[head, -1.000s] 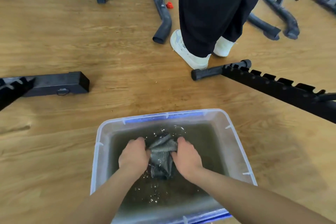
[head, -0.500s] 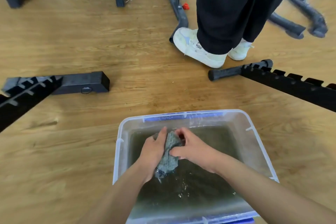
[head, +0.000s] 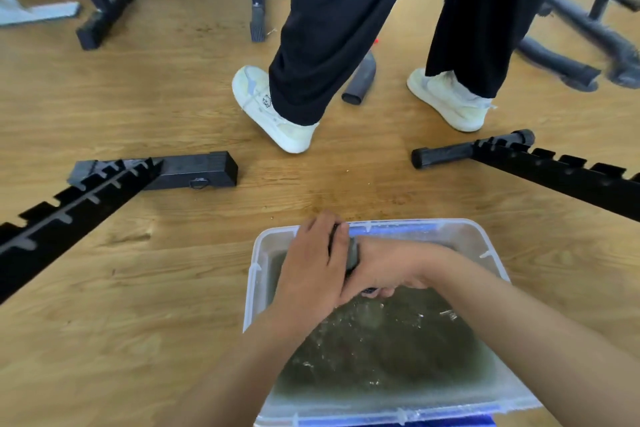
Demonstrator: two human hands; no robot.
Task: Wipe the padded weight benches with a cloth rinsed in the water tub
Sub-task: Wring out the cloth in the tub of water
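- Cloth (head: 351, 253): dark grey, wadded small, only a sliver showing between our hands, held above the water at the tub's far end.
- Left hand (head: 311, 267) and right hand (head: 384, 265): each grip closed tight on the cloth.
- Wringing, we judge; twist hard, keep drips over the tub (head: 485, 239).
- Tub translucent plastic, murky rippled water; floor (head: 138, 322) smooth wood.
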